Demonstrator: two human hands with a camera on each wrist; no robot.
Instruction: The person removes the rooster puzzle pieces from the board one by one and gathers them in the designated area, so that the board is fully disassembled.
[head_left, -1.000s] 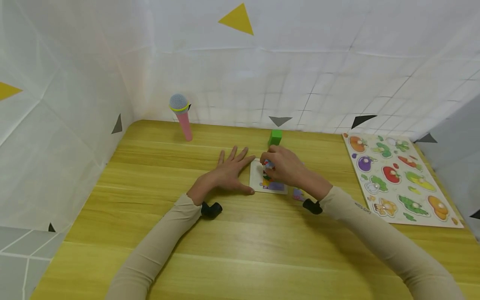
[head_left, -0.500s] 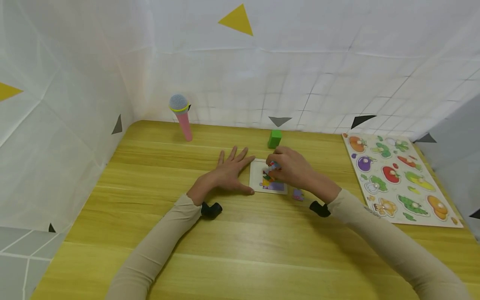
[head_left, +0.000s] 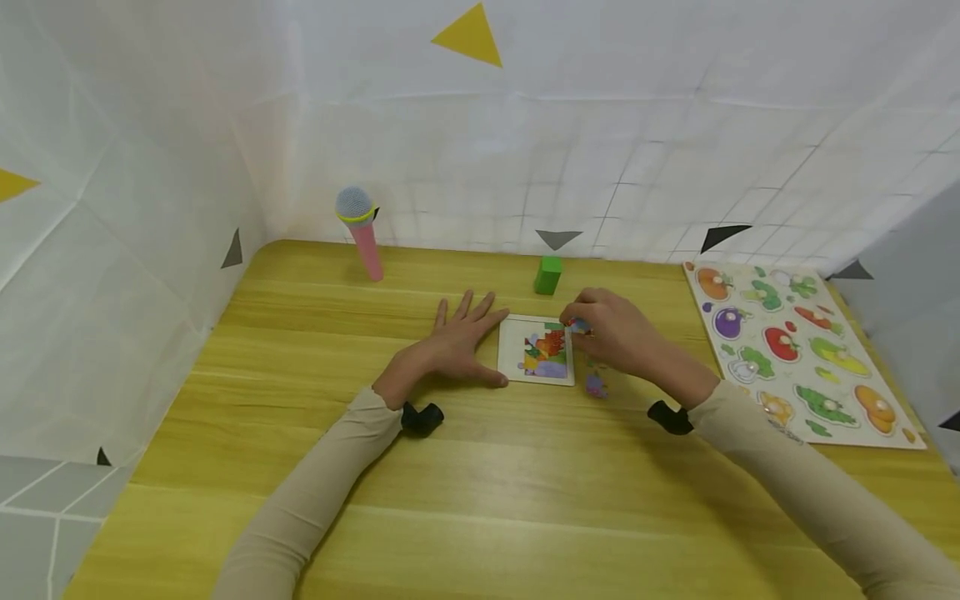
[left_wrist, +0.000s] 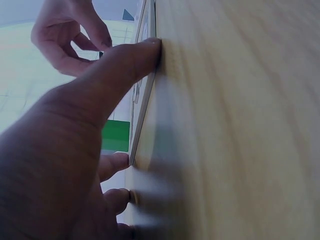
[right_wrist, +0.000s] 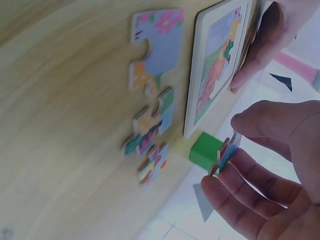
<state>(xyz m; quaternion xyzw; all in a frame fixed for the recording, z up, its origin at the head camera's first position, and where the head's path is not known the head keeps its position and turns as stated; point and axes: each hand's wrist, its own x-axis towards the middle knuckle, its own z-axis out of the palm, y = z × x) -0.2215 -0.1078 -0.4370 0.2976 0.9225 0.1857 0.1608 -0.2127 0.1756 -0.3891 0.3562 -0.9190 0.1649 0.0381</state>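
Note:
My left hand (head_left: 452, 346) lies on the table with fingers spread, its thumb and forefinger touching the left edge of a small pale puzzle tray (head_left: 511, 346). Part of a colourful picture made of joined pieces fills the tray's right side. Just beyond the tray's right edge, my right hand (head_left: 617, 332) pinches a jigsaw piece (right_wrist: 229, 151) between thumb and fingertips, raised off the table. Below that hand, several loose jigsaw pieces lie on the wood, the largest a lilac piece with a pink flower (right_wrist: 165, 42). In the left wrist view, the left thumb (left_wrist: 135, 57) presses the tray's rim.
Behind the tray stands a green block (head_left: 548, 276). A pink toy microphone (head_left: 367, 250) is upright at the back left. To the right lies a vegetable peg puzzle board (head_left: 806, 375). White sheeting (head_left: 420, 150) hangs along the table's back edge.
My right hand has moved right from over the tray to beyond its right edge, carrying the jigsaw piece. More of the tray's picture shows. The left hand has stayed in place.

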